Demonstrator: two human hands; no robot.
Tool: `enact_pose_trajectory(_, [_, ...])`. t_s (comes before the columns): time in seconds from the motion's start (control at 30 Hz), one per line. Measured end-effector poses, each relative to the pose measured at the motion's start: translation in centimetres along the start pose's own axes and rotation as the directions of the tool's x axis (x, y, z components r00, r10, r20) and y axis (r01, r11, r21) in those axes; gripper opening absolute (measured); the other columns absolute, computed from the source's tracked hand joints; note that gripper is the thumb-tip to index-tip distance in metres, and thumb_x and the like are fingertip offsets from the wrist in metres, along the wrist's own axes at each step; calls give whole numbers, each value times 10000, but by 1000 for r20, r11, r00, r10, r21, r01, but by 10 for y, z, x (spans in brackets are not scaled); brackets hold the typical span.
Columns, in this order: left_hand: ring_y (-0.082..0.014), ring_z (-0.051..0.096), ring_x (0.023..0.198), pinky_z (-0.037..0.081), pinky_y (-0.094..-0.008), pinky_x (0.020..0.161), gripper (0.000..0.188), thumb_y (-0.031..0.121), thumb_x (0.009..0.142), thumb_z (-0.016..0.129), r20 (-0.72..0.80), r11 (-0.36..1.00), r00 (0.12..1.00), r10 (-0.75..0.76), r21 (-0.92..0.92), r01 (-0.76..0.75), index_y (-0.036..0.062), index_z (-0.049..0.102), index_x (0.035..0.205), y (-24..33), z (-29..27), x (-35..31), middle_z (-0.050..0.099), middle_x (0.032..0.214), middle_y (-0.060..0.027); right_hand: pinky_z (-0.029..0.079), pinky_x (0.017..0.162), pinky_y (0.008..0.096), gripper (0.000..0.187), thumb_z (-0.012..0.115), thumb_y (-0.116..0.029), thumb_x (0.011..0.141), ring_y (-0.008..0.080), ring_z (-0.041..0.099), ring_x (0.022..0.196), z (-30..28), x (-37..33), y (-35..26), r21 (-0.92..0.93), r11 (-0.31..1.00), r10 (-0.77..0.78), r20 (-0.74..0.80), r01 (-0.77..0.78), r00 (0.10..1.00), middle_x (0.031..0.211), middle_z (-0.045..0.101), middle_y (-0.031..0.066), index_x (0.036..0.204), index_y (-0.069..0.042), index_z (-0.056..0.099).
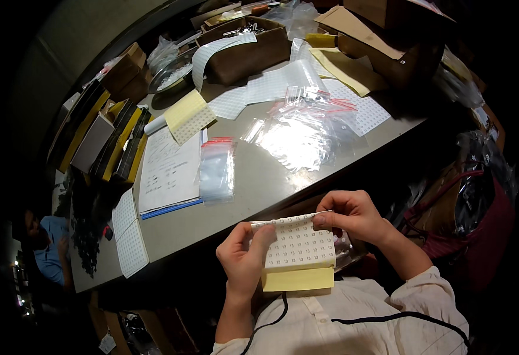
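Close to my chest I hold a white label sheet printed with rows of small identical numbers, its lower end showing a yellow strip. My left hand grips its left side, thumb lying across the front. At the upper right corner, my right hand pinches the top edge between thumb and fingers; whether a single label is between the fingertips I cannot make out. Behind the sheet's right side, part of a clear plastic bag shows. On the table ahead lies a shiny pile of clear zip bags with red strips.
A stack of zip bags lies beside papers on a blue clipboard. More label sheets are spread about. Black-and-yellow boxes stand left, a brown box with metal pieces behind. Another person is at far left.
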State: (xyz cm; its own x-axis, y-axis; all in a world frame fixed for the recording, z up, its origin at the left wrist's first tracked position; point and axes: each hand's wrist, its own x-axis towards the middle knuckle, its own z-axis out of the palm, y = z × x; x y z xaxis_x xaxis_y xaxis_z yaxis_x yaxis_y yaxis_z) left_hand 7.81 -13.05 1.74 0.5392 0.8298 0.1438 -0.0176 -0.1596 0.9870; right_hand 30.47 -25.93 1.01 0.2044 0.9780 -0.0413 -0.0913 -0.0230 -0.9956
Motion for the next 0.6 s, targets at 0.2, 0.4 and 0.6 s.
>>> enact_pose_trajectory(0.2, [-80, 656, 734, 530, -243, 660, 93, 1, 910, 759, 20, 995, 999, 29, 100, -30, -46, 761, 990, 3, -3, -2, 732, 809, -50, 518, 654, 283, 216, 802, -117, 924, 130, 657, 775, -1, 8, -4, -590, 731, -386, 59, 344, 921, 928, 701, 85, 1065, -2, 687])
enact_pose_trajectory(0.4, [-110, 656, 704, 509, -241, 647, 162, -49, 856, 801, 83, 807, 902, 425, 416, -418, -23, 757, 1010, 9, -5, 4, 734, 836, -72, 532, 809, 382, 312, 801, -60, 834, 318, 634, 937, 10, 15, -31, -870, 243, -576, 227, 429, 786, 1000, 655, 107, 1110, -26, 661])
enact_pose_trajectory(0.6, [-207, 676, 688, 515, -274, 635, 213, -91, 798, 800, 149, 694, 815, 560, 452, -560, -3, 760, 988, 3, -8, 6, 717, 829, -125, 539, 813, 388, 308, 804, -49, 806, 300, 640, 928, 16, 19, -38, -830, 198, -580, 330, 522, 745, 1008, 660, 99, 1083, -30, 669])
